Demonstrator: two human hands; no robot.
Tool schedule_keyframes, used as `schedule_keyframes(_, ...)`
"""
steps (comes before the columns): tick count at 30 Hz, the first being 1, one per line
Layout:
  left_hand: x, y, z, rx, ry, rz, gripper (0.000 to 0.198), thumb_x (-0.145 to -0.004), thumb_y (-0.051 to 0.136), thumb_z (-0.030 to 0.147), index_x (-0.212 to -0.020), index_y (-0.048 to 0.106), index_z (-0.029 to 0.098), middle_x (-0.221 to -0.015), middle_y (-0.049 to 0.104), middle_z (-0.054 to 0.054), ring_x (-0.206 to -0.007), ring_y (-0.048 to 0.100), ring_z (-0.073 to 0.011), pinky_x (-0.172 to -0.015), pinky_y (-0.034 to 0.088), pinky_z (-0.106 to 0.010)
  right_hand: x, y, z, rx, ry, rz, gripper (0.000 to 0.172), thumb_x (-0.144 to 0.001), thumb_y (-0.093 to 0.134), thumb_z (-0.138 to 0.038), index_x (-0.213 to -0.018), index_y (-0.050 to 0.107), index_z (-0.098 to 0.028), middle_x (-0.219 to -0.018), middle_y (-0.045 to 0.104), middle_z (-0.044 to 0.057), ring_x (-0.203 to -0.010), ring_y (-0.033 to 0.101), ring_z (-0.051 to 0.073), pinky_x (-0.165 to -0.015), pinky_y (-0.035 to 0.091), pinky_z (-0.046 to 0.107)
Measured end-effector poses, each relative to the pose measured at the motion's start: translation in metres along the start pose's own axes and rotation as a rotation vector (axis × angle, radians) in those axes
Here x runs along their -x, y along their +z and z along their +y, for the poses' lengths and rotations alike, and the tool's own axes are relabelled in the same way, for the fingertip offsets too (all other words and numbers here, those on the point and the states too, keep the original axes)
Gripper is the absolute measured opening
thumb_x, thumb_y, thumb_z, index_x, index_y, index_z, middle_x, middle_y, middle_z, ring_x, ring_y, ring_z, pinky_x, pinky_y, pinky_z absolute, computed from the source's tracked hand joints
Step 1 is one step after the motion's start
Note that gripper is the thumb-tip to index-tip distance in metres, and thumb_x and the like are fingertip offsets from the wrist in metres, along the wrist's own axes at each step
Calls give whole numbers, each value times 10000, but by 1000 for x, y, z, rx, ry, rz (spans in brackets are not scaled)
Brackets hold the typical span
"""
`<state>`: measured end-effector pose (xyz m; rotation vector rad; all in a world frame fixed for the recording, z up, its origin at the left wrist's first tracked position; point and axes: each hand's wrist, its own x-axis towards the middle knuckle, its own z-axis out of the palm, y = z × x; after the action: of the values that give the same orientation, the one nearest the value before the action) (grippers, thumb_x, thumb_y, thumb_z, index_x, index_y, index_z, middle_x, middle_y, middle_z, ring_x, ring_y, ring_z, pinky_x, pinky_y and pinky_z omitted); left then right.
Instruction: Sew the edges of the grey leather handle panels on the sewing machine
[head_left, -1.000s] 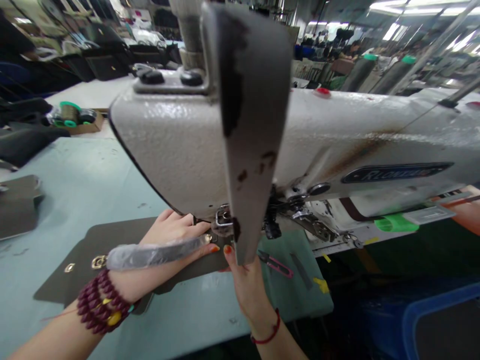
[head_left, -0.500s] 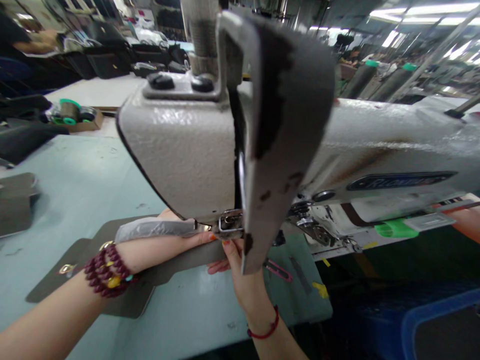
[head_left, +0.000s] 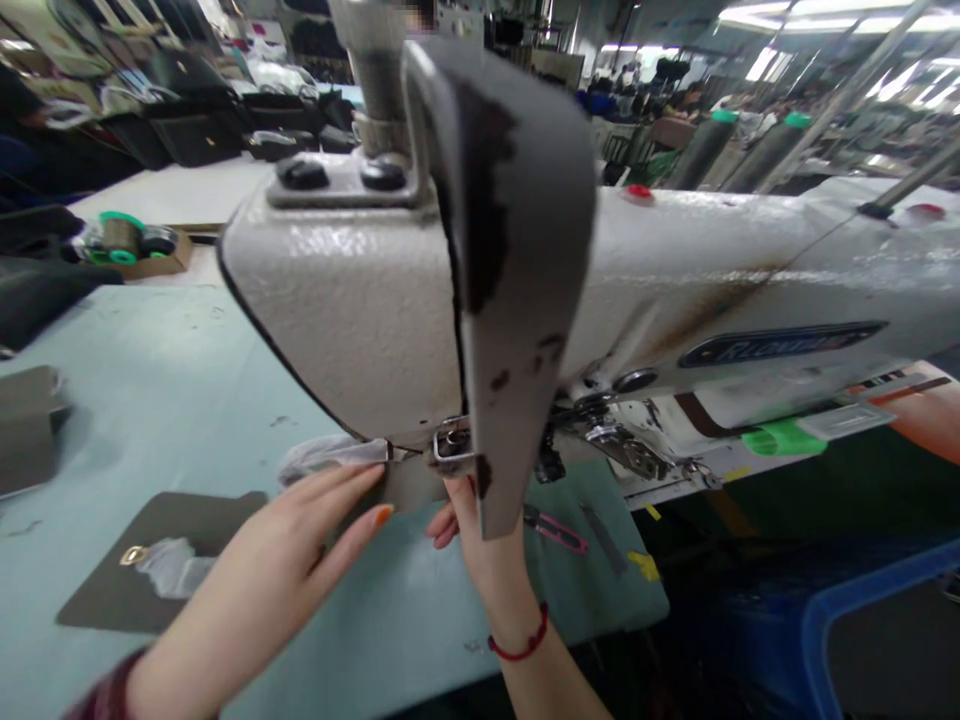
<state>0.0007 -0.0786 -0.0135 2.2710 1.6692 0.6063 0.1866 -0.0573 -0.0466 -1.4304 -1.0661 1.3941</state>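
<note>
A grey flat piece (head_left: 412, 486) lies under the needle area of a white sewing machine (head_left: 345, 320). My left hand (head_left: 292, 530) rests over this piece, fingers stretched forward and the thumb apart. Its fingertips are beside a clear plastic-wrapped strip (head_left: 330, 455). My right hand (head_left: 484, 530) is at the near edge of the grey piece, thumb above and fingers lower, closed on it; the machine's worn metal guard (head_left: 517, 350) hides part of this hand. Left of my left hand lies a grey panel (head_left: 105, 590) with a gold ring (head_left: 133, 555) and crumpled clear plastic (head_left: 176, 568).
Pink-handled snips (head_left: 559, 532) lie right of my right hand, near yellow scraps (head_left: 643, 566). Another grey piece (head_left: 26, 425) is at the table's far left. A box of thread spools (head_left: 124, 240) stands behind. A blue bin (head_left: 840, 620) is below right.
My left hand has drawn back from the needle area and spread its fingers. More of the plastic by the gold ring shows. My right hand stays near the needle; the view has shifted slightly.
</note>
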Motion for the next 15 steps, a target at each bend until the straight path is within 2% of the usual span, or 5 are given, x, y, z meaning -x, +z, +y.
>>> schedule_keyframes(2, 31, 21, 18, 215, -79, 67, 279, -914, 515, 378, -1148, 617, 263, -1135, 664, -98, -1079, 613, -260, -928, 494, -389, 0, 0, -1, 7, -16, -3, 552, -900, 485, -594, -560, 540, -163, -462, 620, 28, -353, 539, 91, -389, 398, 155)
schedule_keyframes(4, 45, 47, 34, 551, -182, -17, 257, -915, 496, 420, -1082, 612, 264, -969, 670, -83, -899, 647, -236, -773, 540, -350, 0, -1, -1, 4, -36, -31, 541, -908, 478, -585, -569, 540, -168, -446, 602, 17, -344, 525, 91, -382, 395, 155)
schedule_keyframes(8, 19, 87, 42, 1137, -459, 11, 525, -878, 420, 625, -998, 636, 162, -781, 641, -106, -683, 594, -234, -641, 513, -382, -2, -4, -2, 55, -71, -45, 547, -926, 466, -563, -546, 528, -174, -421, 570, 4, -325, 488, 83, -377, 386, 153)
schedule_keyframes(12, -10, 87, 32, 1206, -676, 105, 460, -705, 703, 580, -754, 686, 123, -721, 663, -82, -752, 586, -238, -719, 486, -341, -4, -7, -3, 136, -120, -30, 568, -941, 457, -541, -510, 517, -176, -405, 544, -1, -328, 480, 79, -387, 376, 153)
schedule_keyframes(15, -11, 80, 26, 1125, -774, 87, 414, -664, 745, 553, -659, 679, 145, -585, 601, -26, -679, 560, -207, -670, 465, -304, -4, -10, -4, 154, -148, -33, 583, -946, 463, -518, -478, 508, -174, -399, 532, 1, -335, 476, 77, -408, 383, 161)
